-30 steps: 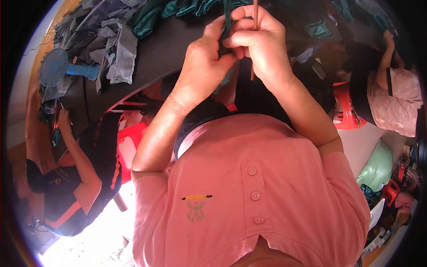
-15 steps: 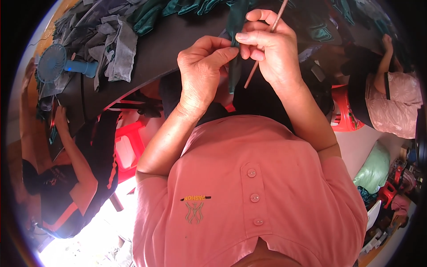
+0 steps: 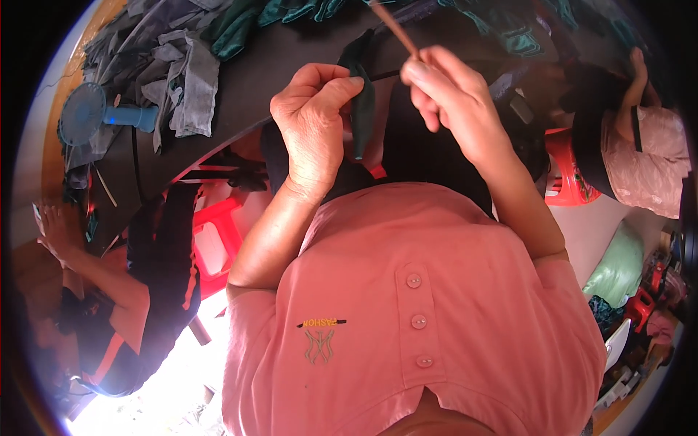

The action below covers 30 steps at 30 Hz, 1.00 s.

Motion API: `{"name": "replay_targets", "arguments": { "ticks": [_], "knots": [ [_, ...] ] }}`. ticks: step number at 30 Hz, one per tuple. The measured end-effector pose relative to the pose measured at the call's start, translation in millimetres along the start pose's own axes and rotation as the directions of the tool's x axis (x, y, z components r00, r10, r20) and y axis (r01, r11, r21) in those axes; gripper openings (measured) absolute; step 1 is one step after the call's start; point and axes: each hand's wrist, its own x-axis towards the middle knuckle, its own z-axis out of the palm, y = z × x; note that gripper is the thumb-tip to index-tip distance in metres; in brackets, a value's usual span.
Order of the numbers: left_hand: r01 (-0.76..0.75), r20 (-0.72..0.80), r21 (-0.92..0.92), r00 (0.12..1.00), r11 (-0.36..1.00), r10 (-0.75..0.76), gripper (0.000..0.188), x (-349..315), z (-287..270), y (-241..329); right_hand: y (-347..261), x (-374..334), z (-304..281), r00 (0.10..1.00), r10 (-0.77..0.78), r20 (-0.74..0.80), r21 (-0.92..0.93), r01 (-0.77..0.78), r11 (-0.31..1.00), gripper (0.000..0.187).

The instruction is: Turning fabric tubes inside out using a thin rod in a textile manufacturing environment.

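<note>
Between thumb and bent fingers, my left hand (image 3: 314, 102) pinches a narrow dark green velvet-like fabric strip (image 3: 361, 120). One end of the strip hangs down toward my lap, and the other runs up over the table edge. To its right, my right hand (image 3: 452, 94) is closed on a thin brown wooden stick (image 3: 395, 30), which points up and left over the table. The stick is apart from the strip. Motion blurs the fingers of my right hand a little.
The dark table (image 3: 291, 62) bears grey fabric pieces (image 3: 190, 87) at left and green fabric pieces (image 3: 294, 11) at its far side. A blue fan (image 3: 83, 115) stands at left. One co-worker (image 3: 109, 305) sits left, another (image 3: 643, 156) right. Red stools (image 3: 571, 171) stand nearby.
My right hand has drawn away from the strip, swinging the stick's upper end left. My left hand has shifted slightly left with the strip. The left co-worker's hands have moved off the table edge.
</note>
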Motion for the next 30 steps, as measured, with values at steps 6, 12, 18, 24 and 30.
{"name": "replay_targets", "arguments": {
  "ticks": [6,12,18,24,30],
  "knots": [
    [-0.014,0.037,0.09,0.999,0.996,0.011,0.008,-3.5,5.3,0.9,30.9,-34.2,-18.7,0.991,0.047,0.128,-0.189,-0.022,0.982,0.036],
    [-0.1,0.07,0.178,0.994,0.979,0.089,0.008,-8.6,11.5,0.3,28.0,-42.5,-20.1,0.992,0.068,0.102,-0.274,-0.038,0.961,0.036],
    [-0.257,0.102,0.268,0.966,0.929,0.237,0.007,-10.5,11.7,-6.8,31.3,-42.0,-22.9,0.994,0.013,0.104,-0.367,0.026,0.93,0.035],
    [-0.246,0.176,0.207,0.961,0.947,0.211,0.005,-25.9,22.9,-17.2,32.2,-28.8,-10.4,0.998,-0.016,0.063,-0.195,0.028,0.98,0.03],
    [-0.08,0.269,0.041,0.961,0.996,0.066,0.01,-31.1,29.0,-16.9,36.2,-22.3,-6.2,0.974,-0.212,-0.082,-0.115,0.202,0.973,0.022]
  ]
}}
